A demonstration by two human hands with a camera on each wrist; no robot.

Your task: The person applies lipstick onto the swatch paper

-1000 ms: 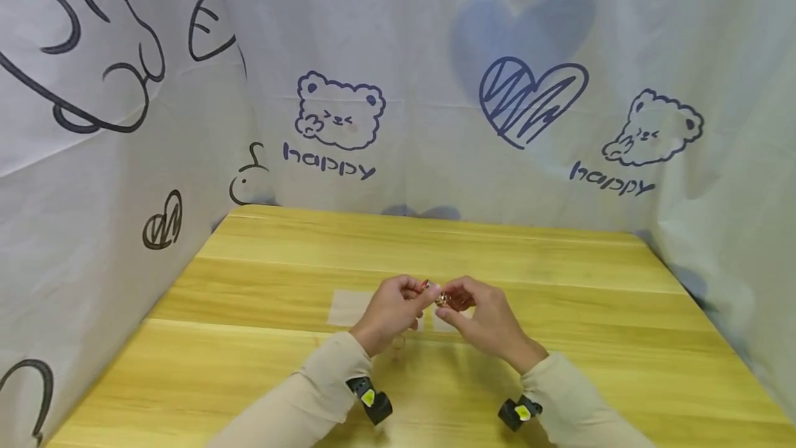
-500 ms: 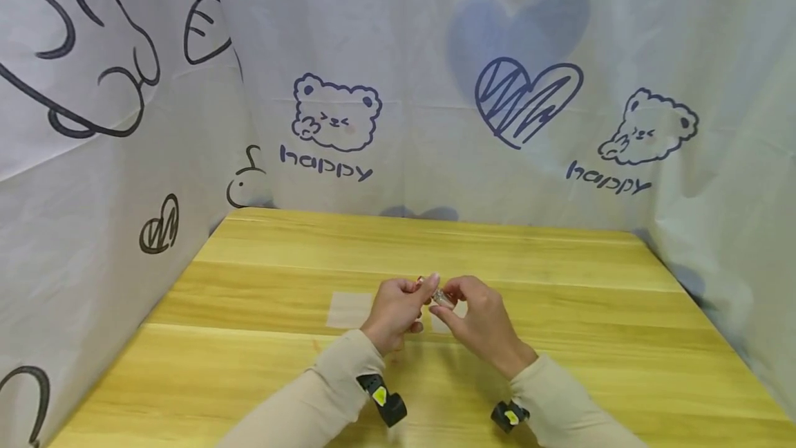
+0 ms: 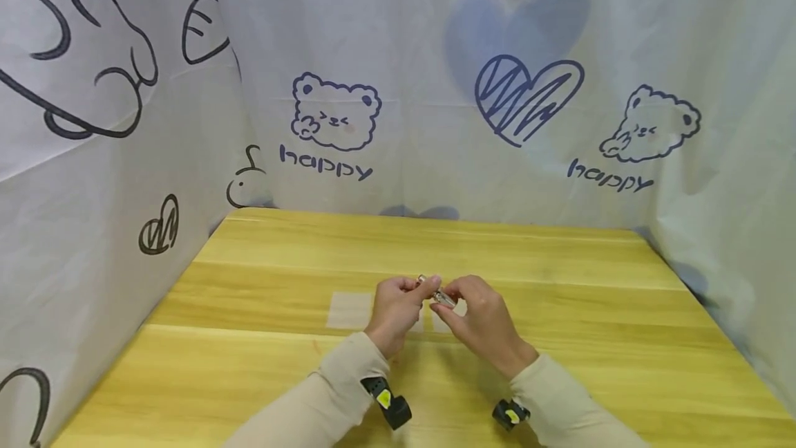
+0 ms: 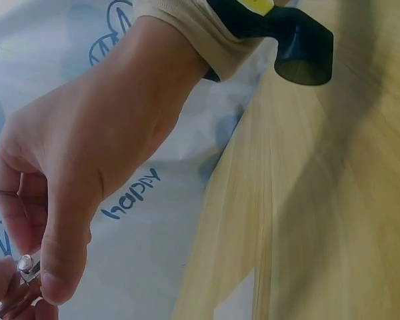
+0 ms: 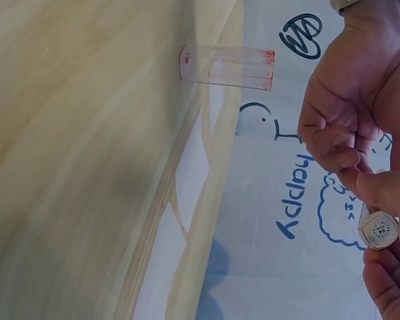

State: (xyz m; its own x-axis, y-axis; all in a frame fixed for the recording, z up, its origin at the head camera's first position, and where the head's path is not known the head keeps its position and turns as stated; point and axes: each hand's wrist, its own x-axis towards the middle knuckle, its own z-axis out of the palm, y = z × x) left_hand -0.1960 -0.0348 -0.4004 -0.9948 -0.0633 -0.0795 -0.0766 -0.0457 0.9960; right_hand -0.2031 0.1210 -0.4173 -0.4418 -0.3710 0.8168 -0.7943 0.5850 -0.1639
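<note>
Both hands meet above the middle of the table. My right hand (image 3: 484,313) pinches a small shiny tube (image 3: 444,298), like a lipstick, between thumb and fingers. In the right wrist view its end (image 5: 379,230) shows a round printed label. My left hand (image 3: 394,315) grips the other side, its thumb lying along the top; a metallic end (image 3: 421,279) pokes out beyond the left fingers. The left wrist view shows the right hand (image 4: 80,147) and the shiny tube (image 4: 17,300) among the fingertips. Fingers hide the tube's middle.
White paper squares (image 3: 349,310) lie flat on the wooden table (image 3: 249,372), partly behind the hands. A clear cylinder (image 5: 230,67) with red markings stands on the table in the right wrist view. Patterned cloth (image 3: 404,40) walls the table at the back and sides.
The left hand has shifted slightly right, its thumb now nearer the right fingers. A red part seen at the left fingers no longer shows; more of the tube's silvery side faces the head camera.
</note>
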